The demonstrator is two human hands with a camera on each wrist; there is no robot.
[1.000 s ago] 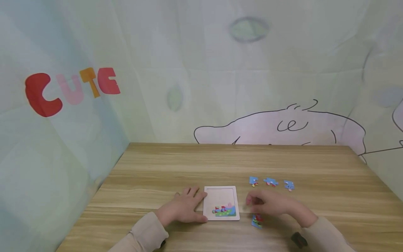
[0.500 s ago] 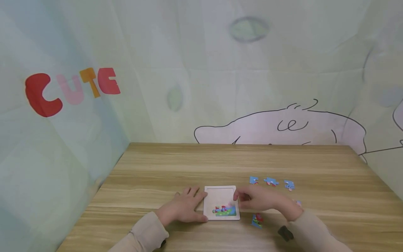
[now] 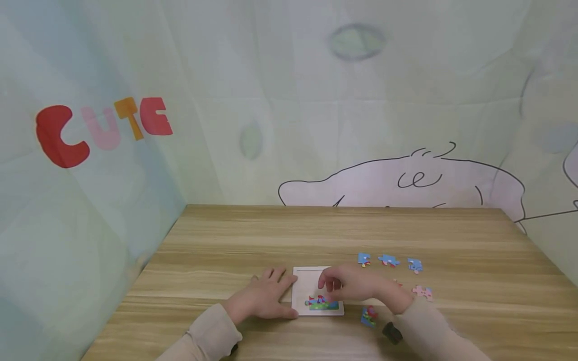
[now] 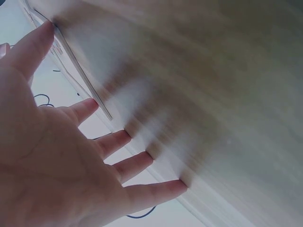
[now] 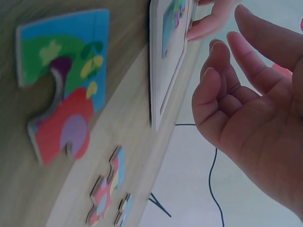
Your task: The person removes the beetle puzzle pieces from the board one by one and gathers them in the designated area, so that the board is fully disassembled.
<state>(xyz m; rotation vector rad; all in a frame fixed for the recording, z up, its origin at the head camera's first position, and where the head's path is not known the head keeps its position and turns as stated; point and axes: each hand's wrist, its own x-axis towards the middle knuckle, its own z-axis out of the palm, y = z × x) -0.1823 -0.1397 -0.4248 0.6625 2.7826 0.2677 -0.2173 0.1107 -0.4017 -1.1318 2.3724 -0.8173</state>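
Note:
My left hand (image 3: pixel 266 298) is spread on the table, its thumb and index finger touching the left edge of a white puzzle tray (image 3: pixel 311 281). Joined jigsaw pieces (image 3: pixel 321 304) fill part of the tray's bottom. Over the tray's right side hovers my right hand (image 3: pixel 356 283). Its fingers (image 5: pixel 244 64) are loosely bent; a gap shows between thumb and index finger, with nothing visible in it. A loose jigsaw piece (image 3: pixel 369 316), red, green and blue, lies right of the tray, large in the right wrist view. In the left wrist view, the left fingers (image 4: pixel 113 142) extend straight.
Several blue jigsaw pieces (image 3: pixel 389 260) lie in a row behind the right hand. A pink piece (image 3: pixel 422 292) rests near the right forearm, which partly hides another piece (image 3: pixel 397 283). A printed cloth (image 3: pixel 226 125) hangs behind the wooden table (image 3: pixel 253 235).
My right hand has moved left, from beside the tray to over it, uncovering the pink piece behind the wrist. The left hand and tray have stayed in place.

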